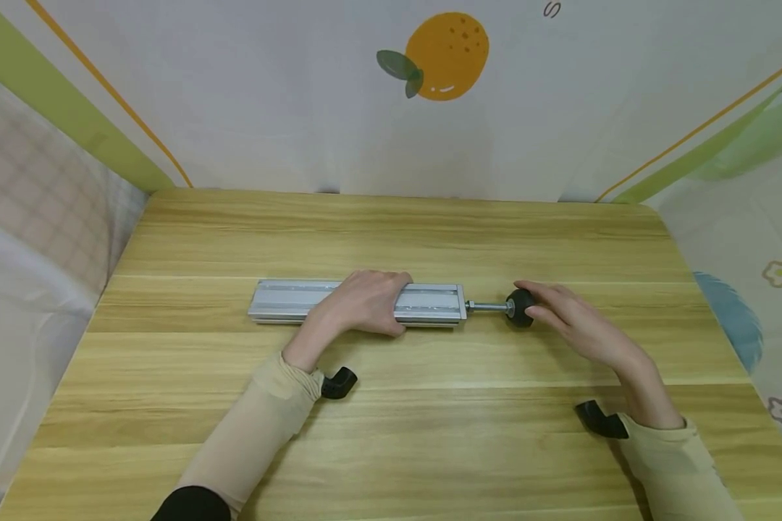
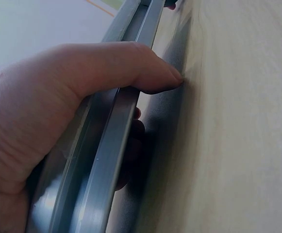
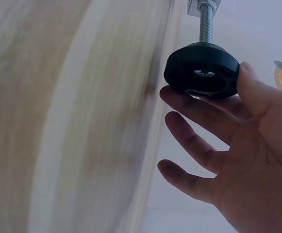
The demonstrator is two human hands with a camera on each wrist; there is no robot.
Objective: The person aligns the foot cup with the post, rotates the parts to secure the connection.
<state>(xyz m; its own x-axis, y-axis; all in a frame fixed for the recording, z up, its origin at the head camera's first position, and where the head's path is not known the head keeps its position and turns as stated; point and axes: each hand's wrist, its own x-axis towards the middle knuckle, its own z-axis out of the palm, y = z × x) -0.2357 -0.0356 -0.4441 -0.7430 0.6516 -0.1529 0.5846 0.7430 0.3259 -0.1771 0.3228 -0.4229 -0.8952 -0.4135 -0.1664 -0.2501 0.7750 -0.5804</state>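
Two bare hands on one assembly, over the middle of a wood-grain surface.

Left hand: gripping a silver metal bar across its length, right of the bar's middle. Fingers clamped on it; in the left wrist view the thumb crosses over the bar and other fingertips show beyond its lower edge. Bar runs left to right. Cannot tell whether it rests on the surface or is held just above.

From the bar's right end: a threaded rod, with a nut next to the bar. Rod's far end carries a round black foot, hollow on its outer face.

Right hand: thumb and forefinger pinch the foot's rim; remaining fingers spread apart from one another.

Both sleeves pale, a bent black piece projecting at each cuff. Behind the surface, a white sheet with a printed orange.
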